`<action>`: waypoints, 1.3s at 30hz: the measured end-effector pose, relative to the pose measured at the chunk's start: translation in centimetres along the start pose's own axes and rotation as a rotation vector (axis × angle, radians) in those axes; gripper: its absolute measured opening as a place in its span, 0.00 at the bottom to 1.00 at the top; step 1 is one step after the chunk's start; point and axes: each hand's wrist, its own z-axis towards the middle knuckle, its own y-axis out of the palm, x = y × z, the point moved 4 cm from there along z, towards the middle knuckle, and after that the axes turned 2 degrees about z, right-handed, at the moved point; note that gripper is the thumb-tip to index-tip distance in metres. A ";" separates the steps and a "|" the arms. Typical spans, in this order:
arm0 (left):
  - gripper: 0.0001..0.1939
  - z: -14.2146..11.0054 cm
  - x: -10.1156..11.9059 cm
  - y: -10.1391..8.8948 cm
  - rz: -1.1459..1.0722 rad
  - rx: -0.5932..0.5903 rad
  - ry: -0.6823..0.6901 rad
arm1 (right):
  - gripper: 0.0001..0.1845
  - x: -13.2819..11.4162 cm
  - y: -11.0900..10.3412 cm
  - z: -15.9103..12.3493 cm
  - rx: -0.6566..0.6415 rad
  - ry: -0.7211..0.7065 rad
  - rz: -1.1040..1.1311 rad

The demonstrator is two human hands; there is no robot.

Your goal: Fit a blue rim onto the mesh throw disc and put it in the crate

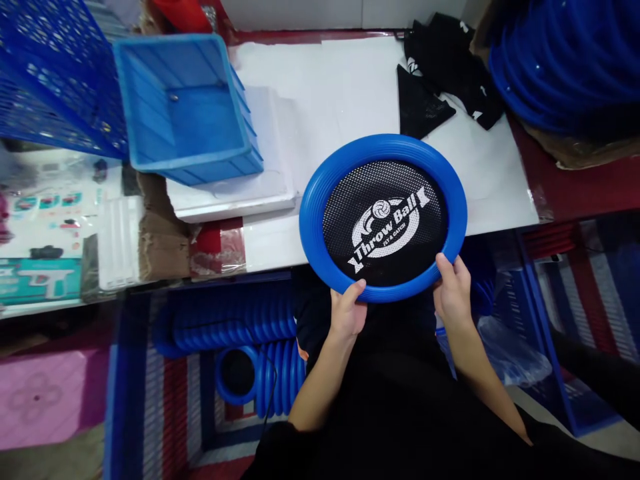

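Both hands hold a throw-ball disc [313, 220] with a blue ridged ring and a black mesh centre [345, 200] printed "Throw Ball Fly & Catch". My left hand [349, 312] grips the ring's lower left edge, thumb on top. At the lower right of the ring, my right hand [454, 290] is closed in the same way. The fingers under the ring are hidden. The disc is tilted toward me over the front edge of the white-covered table [335, 87]. Behind it lie black printed mesh pieces [440, 73].
A blue plastic bin [195, 127] stands on a white slab [275, 180] at the left. Several blue rings [570, 67] are stacked at the far right. Below the table, a crate holds rows of blue discs [280, 380]. A pink stool [45, 400] is at lower left.
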 end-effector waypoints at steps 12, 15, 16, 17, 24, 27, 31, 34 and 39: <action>0.41 0.0 -0.3 -0.8 0.018 -0.041 0.007 | 0.39 -1.6 -1.4 0.0 -0.089 -0.023 -0.371; 0.41 0.1 -0.2 -1.0 0.016 -0.026 0.005 | 0.38 -1.3 -1.5 0.4 -0.132 0.059 -0.162; 0.41 0.1 -0.1 -1.0 0.015 -0.020 0.002 | 0.38 -1.2 -1.4 0.5 -0.144 0.086 -0.066; 0.41 0.2 -0.1 -1.0 0.014 -0.014 -0.001 | 0.37 -1.1 -1.2 0.6 -0.154 0.110 0.016; 0.35 0.3 0.1 -1.0 0.046 -0.032 -0.032 | 0.36 -0.7 -0.7 1.4 -0.099 0.078 0.123; 0.37 0.1 0.2 -0.9 0.035 -0.014 -0.025 | 0.34 -0.5 -0.8 1.4 -0.038 0.026 0.102; 0.37 0.2 0.3 -0.9 0.026 -0.030 -0.009 | 0.32 -0.7 -0.8 1.1 -0.070 0.031 0.108; 0.36 0.7 0.4 -1.4 0.036 -0.020 -0.008 | 0.32 -1.1 -1.0 1.4 -0.176 0.086 0.102; 0.36 2.0 0.8 -2.9 0.108 -0.020 -0.048 | 0.38 -1.2 -2.4 3.8 -0.173 0.136 0.118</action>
